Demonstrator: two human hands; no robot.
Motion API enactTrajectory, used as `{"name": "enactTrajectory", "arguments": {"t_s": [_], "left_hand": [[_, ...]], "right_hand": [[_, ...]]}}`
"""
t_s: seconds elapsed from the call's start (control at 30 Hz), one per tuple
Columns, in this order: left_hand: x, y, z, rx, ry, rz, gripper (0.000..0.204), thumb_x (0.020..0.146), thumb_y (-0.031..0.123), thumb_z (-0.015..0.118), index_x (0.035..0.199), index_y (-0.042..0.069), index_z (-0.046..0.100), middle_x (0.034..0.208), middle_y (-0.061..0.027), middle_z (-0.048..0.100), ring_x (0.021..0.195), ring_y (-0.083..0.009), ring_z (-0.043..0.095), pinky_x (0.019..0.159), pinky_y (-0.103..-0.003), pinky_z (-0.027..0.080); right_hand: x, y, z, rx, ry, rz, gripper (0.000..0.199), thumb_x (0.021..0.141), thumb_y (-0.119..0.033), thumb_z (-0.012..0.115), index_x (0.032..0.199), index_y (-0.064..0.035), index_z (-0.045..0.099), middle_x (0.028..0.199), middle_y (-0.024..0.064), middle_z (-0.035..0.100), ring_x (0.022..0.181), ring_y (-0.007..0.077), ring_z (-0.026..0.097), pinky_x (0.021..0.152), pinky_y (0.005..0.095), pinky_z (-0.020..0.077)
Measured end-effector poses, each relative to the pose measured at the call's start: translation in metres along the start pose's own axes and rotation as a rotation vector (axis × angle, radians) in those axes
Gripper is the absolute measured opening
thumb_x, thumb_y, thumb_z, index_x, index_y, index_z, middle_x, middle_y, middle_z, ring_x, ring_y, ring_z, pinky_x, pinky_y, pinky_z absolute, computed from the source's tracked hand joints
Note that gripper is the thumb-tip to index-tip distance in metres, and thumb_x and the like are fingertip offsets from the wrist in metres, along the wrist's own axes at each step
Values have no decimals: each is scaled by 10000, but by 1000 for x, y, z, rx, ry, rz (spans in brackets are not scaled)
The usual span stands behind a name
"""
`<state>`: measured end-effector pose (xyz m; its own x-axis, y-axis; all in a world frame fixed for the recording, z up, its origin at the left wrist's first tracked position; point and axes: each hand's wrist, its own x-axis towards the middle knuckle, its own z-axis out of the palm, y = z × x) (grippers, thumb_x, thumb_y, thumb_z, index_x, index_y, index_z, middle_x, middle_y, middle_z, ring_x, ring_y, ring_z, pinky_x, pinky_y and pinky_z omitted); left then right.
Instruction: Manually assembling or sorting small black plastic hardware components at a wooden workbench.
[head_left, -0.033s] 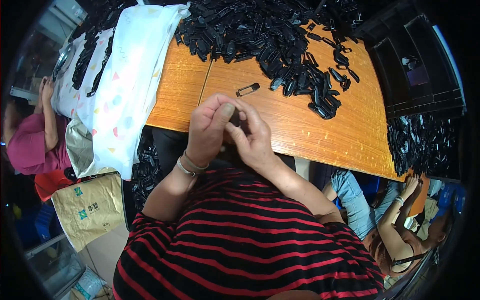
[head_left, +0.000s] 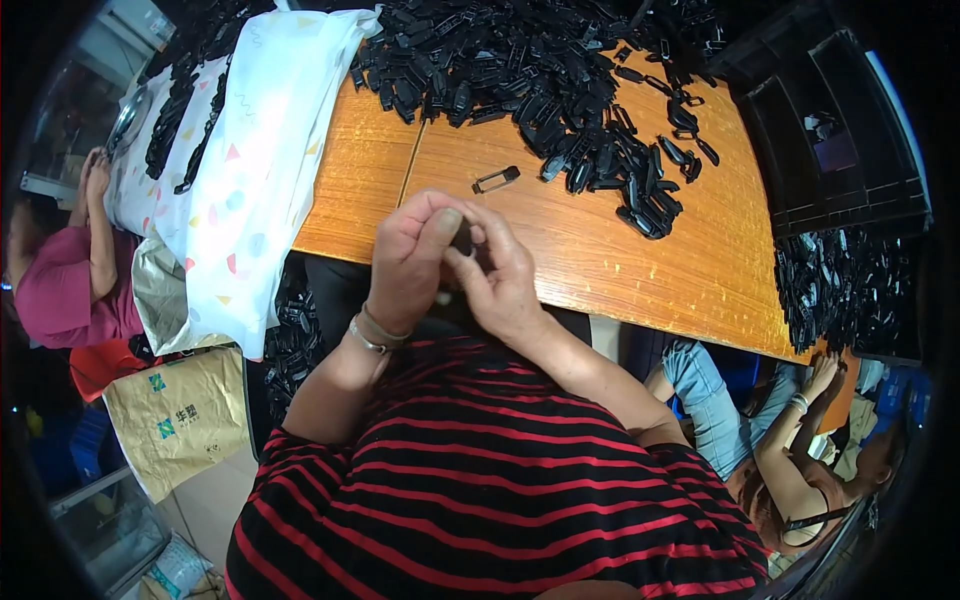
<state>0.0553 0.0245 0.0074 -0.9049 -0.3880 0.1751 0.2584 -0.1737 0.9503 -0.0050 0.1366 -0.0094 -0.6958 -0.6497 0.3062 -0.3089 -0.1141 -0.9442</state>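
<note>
Close in front of my body, over the table's near edge, both hands meet around a small dark piece (head_left: 463, 238). The fingers cover most of it, so I cannot tell its exact kind. My left hand (head_left: 408, 258) is closed, its thumb pressing on the piece from the left. From the right, my right hand (head_left: 505, 285) is closed too, thumb and fingers pinching at the piece. Just beyond the fingers a single black open-framed plastic part (head_left: 496, 180) lies on the wooden table (head_left: 620, 270).
A heap of black elongated plastic parts (head_left: 480, 70) covers the table's far side. Patterned white sheeting (head_left: 250, 190) drapes at the left, above a brown paper sack (head_left: 185, 425). A black crate (head_left: 830, 130) stands at right. Co-workers sit left (head_left: 85, 275) and right (head_left: 800, 460).
Both of my hands have shifted slightly to the left, still together around the small dark piece. The single part on the table has not moved.
</note>
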Motion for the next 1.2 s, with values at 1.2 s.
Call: {"name": "enactTrajectory", "arguments": {"t_s": [1.2], "left_hand": [[121, -52, -13, 1375, -13, 270, 344, 807, 90, 712, 1134, 27, 623, 951, -147, 653, 767, -323, 643, 696, -407, 522]], "right_hand": [[33, 23, -86, -834, -231, -187, 165, 824, -58, 691, 973, -25, 628, 965, 130, 580, 753, 334, 635, 616, 399, 529]]}}
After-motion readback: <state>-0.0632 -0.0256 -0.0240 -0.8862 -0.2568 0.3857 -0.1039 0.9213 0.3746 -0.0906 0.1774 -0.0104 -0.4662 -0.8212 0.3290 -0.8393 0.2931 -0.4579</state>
